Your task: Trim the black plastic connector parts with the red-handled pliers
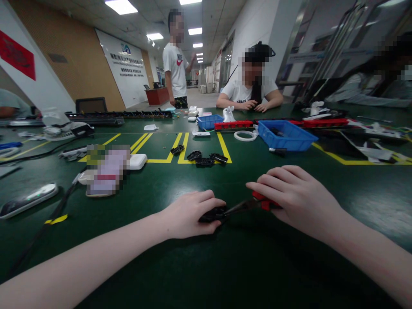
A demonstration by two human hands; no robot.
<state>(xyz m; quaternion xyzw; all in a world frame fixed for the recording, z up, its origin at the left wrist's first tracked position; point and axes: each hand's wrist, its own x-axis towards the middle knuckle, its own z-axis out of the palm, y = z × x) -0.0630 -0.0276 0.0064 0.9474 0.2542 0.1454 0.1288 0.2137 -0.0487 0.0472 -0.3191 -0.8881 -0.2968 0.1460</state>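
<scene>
Now left hand (192,213) grips black part (213,214), right hand (298,199) pliers (245,207).

One head-worn view, forward and down, from the close green table (161,279) to the distant ceiling (214,17).

A glossy dark green table (257,274), marked with yellow lines (156,161), spans the scene, with small black parts (204,162) clustered around its middle. On the left lie a white case (137,161), a pixelated lilac slab (111,174), a long white-edged device (30,200) and a dark cable (65,197). Farther back, from centre to right, are a small blue tray (210,124), red strips (233,125), a white ring (245,140) and a larger blue tray (289,143).
</scene>
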